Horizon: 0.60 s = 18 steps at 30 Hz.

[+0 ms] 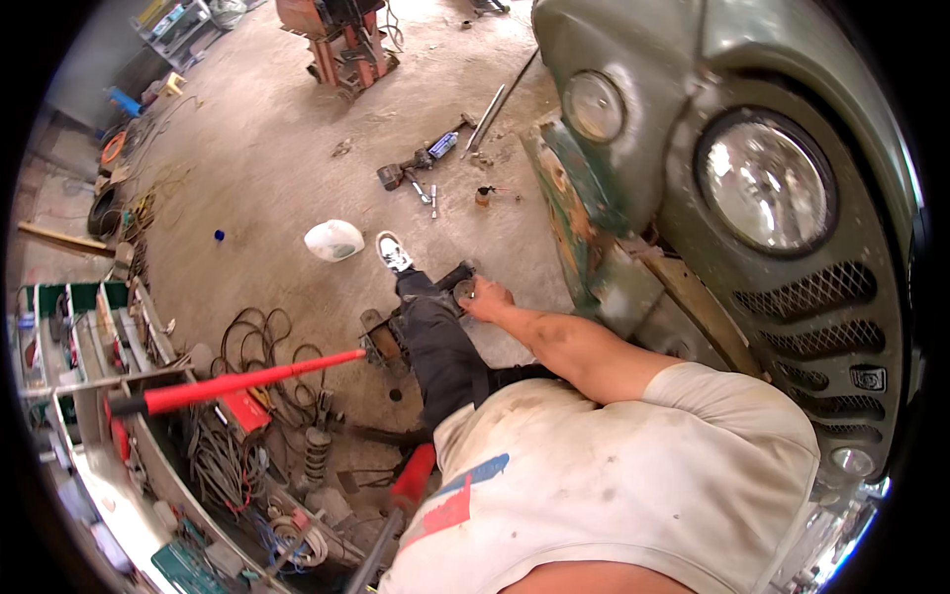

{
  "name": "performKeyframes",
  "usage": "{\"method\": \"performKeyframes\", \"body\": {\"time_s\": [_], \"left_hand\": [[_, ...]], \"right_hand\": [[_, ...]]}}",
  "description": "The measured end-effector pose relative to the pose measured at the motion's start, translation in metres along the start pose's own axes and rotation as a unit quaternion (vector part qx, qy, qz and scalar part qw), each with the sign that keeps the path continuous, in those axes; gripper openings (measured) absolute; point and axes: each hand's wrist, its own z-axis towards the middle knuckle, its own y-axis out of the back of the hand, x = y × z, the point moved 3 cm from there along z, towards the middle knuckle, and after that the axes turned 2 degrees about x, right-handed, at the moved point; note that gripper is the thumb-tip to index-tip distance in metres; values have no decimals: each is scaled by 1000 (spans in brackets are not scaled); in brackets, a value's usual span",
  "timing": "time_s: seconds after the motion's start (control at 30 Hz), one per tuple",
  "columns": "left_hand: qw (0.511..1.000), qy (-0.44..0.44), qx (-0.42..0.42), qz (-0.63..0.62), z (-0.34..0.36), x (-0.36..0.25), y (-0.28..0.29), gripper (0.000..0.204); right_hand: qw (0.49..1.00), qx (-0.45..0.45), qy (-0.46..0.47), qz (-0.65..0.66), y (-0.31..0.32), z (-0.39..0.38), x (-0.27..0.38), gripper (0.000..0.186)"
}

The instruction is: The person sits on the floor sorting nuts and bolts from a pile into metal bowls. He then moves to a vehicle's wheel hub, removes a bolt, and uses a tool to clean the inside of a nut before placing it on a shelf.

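A small round dark part (463, 289) sits low by the person's knee, just above the concrete floor (287, 148). The right hand (487, 297) closes its fingers around that part (the grip looks firm, though fingertips are too small to judge). The left hand is out of view. Beside it rises the green vehicle's bumper (584, 228); a red-handled bar (237, 381) lies well apart.

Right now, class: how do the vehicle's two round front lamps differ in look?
The large headlamp is far bigger than the small lamp. The large headlamp has a clear, shiny lens in a dark ring; the small lamp looks dull and greyish. The large headlamp sits above the mesh grille. Both are round and mounted on the green vehicle front.
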Motion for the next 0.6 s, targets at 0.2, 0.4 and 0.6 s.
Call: {"method": "performKeyframes", "body": {"time_s": [0.2,0.4,0.6], "left_hand": [[993,0,56,107,194,-236,17,34],[939,-245,-187,153,427,-629,129,40],[955,-288,21,64,328,-948,16,25]], "right_hand": [[1000,19,-4,-7,17,193,21,55],[988,-37,-132,70,73,295,64,54],[930,-14,-316,186,126,274,88,37]]}}
